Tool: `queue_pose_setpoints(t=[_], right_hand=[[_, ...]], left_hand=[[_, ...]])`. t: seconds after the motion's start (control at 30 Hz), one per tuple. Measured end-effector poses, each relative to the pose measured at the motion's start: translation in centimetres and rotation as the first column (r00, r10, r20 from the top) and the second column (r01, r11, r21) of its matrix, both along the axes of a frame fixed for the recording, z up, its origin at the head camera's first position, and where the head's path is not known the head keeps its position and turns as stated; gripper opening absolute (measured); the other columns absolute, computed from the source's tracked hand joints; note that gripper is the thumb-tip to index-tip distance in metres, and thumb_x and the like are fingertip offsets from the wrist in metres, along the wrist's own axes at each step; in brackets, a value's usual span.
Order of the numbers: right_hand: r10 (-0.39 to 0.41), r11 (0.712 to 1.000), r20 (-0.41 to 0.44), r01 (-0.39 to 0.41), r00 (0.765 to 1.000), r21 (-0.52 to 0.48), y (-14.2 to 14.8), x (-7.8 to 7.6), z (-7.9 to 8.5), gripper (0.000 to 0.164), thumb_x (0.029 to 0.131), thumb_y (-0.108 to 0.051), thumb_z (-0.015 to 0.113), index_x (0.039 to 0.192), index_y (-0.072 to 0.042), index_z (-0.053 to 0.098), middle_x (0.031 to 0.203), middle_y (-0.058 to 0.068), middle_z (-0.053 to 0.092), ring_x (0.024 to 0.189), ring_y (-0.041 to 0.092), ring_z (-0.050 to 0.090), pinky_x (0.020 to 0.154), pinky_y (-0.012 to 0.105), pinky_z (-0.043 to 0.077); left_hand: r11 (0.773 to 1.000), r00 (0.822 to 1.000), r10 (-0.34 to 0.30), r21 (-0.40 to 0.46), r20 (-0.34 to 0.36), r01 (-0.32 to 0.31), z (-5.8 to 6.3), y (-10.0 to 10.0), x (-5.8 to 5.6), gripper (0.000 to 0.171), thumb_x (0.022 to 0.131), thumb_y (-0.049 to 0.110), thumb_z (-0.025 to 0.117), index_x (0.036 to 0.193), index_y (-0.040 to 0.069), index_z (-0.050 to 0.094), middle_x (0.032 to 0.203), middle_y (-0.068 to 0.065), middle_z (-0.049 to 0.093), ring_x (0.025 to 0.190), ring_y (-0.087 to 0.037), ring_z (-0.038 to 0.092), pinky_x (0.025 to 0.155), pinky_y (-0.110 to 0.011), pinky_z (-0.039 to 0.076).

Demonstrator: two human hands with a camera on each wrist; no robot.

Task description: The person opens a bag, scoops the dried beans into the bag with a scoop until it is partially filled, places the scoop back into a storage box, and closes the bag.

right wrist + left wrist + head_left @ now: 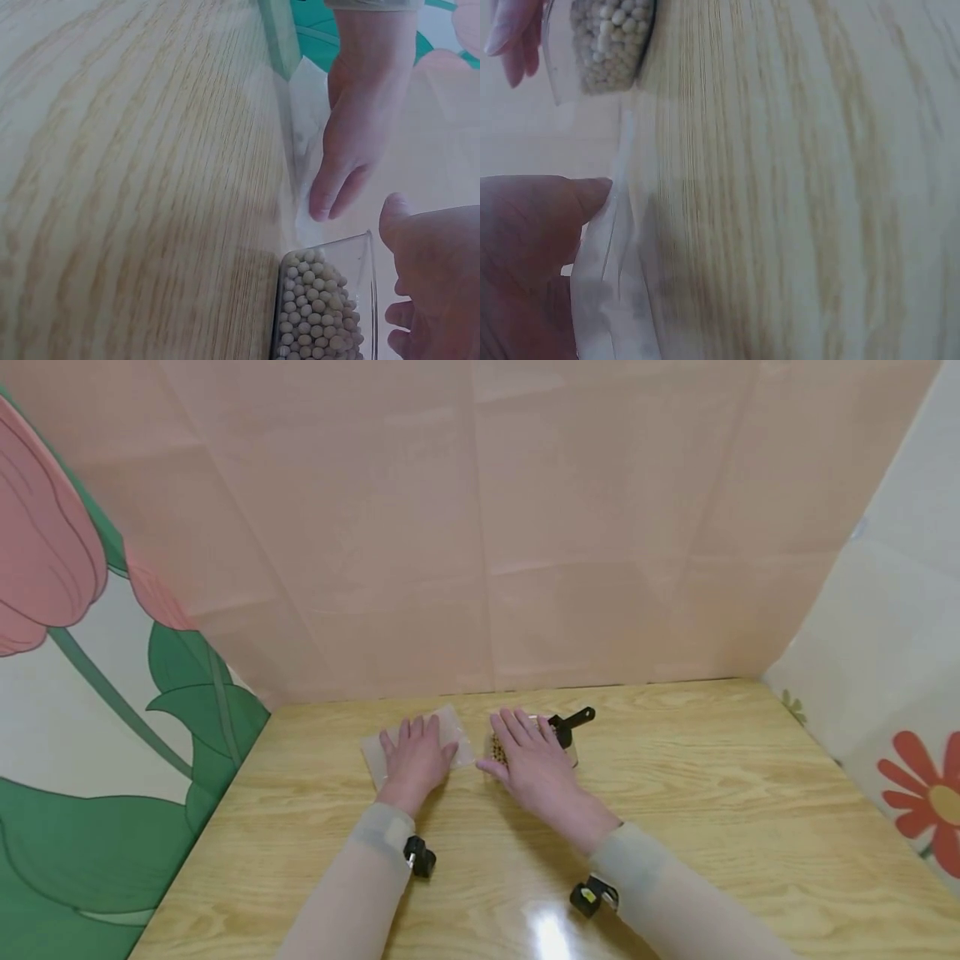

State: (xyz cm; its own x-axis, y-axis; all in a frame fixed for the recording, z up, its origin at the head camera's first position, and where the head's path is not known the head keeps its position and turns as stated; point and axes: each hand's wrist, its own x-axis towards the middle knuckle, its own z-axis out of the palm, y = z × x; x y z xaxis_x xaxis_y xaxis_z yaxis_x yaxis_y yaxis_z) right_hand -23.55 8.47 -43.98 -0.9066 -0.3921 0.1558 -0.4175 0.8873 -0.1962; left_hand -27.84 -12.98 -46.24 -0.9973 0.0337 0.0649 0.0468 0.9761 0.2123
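Observation:
My left hand (pixel 416 764) lies with spread fingers on a flat, translucent plastic bag (pixel 459 739). In the left wrist view the thumb touches the edge of the bag (pixel 613 300). My right hand (pixel 542 775) has its fingers straight over a clear box of small round beige balls (pixel 498 750). The right wrist view shows this hand beside the rim of the box (pixel 369 262); whether it touches the box I cannot tell. A black scoop (pixel 579 718) rests in or on the box, its handle pointing right. The hand hides part of the box.
The wooden table (pixel 712 793) ends at a pink backdrop (pixel 480 568) just behind the bag and box. Flower-patterned panels stand along the left and right sides. Each wrist carries a small black device (pixel 420 857).

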Motion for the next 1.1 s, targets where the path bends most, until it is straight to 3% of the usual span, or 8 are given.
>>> queue_pose_setpoints(t=[0.3, 0.5, 0.87, 1.1], right_hand=[[0.008, 1.0, -0.035, -0.008, 0.999, -0.004, -0.2, -0.1, -0.1, 0.084, 0.113, -0.062, 0.048, 0.175, -0.009, 0.027, 0.18, 0.013, 0.023, 0.167, 0.034, 0.019, 0.134, 0.057, 0.011], [0.037, 0.998, -0.086, -0.042, 0.996, -0.057, -0.2, 0.0, -0.1, 0.08, 0.113, -0.056, 0.054, 0.172, -0.005, 0.035, 0.176, 0.016, 0.033, 0.165, 0.036, 0.027, 0.133, 0.057, 0.018], [0.053, 0.975, -0.157, -0.085, 0.986, -0.206, -0.2, -0.2, 0.0, 0.066, 0.11, -0.045, 0.067, 0.158, -0.001, 0.057, 0.164, 0.019, 0.053, 0.157, 0.04, 0.042, 0.132, 0.054, 0.021], [0.047, 0.965, -0.155, -0.085, 0.987, -0.249, -0.6, 0.0, 0.0, 0.058, 0.109, -0.044, 0.069, 0.149, -0.002, 0.067, 0.162, 0.018, 0.055, 0.154, 0.038, 0.047, 0.132, 0.051, 0.023]], left_hand=[[1.0, 0.999, 0.004, 0.017, -0.054, -0.003, 0.3, -0.1, 0.4, 0.052, 0.113, 0.03, 0.065, 0.156, 0.002, 0.057, 0.153, -0.016, 0.064, 0.145, -0.035, 0.057, 0.125, -0.076, 0.017], [0.999, 0.993, -0.002, 0.043, -0.118, 0.007, 0.0, -0.3, 0.5, 0.032, 0.111, 0.017, 0.067, 0.141, 0.008, 0.073, 0.134, -0.011, 0.077, 0.128, -0.03, 0.071, 0.125, -0.073, 0.022], [0.994, 0.969, 0.011, 0.111, -0.246, 0.017, -0.2, -1.2, 0.3, 0.023, 0.104, 0.005, 0.075, 0.125, 0.008, 0.083, 0.118, -0.01, 0.082, 0.11, -0.03, 0.079, 0.12, -0.057, 0.043], [0.985, 0.942, 0.037, 0.169, -0.335, 0.021, -0.3, -1.5, 0.5, 0.013, 0.099, 0.006, 0.081, 0.111, 0.009, 0.086, 0.106, -0.008, 0.084, 0.095, -0.031, 0.079, 0.102, -0.05, 0.055]])
